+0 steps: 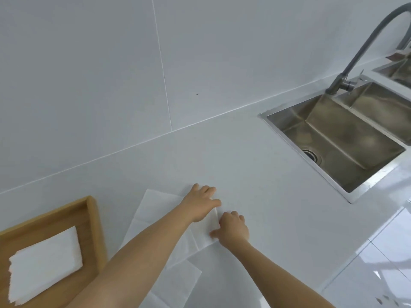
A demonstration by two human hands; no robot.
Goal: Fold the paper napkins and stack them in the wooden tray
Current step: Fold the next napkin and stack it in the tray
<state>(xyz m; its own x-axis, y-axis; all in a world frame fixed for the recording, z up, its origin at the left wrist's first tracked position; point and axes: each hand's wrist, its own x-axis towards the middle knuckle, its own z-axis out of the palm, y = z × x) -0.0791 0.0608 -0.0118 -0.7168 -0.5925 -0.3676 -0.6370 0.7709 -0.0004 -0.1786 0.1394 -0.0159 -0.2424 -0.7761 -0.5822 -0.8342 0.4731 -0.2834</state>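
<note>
Pressing a white paper napkin flat on the white table, both hands work its right edge.

The left hand lies palm down on the napkin with its fingers spread wide, holding nothing; the right hand sits just beside it, fingers curled and thumb touching the napkin's edge, though whether it pinches the paper I cannot tell. More loose napkin sheets lie underneath, toward the near edge. At the left, a wooden tray holds a stack of folded napkins. Well apart, at the right, a steel sink and grey faucet stand by the tiled wall.
</note>
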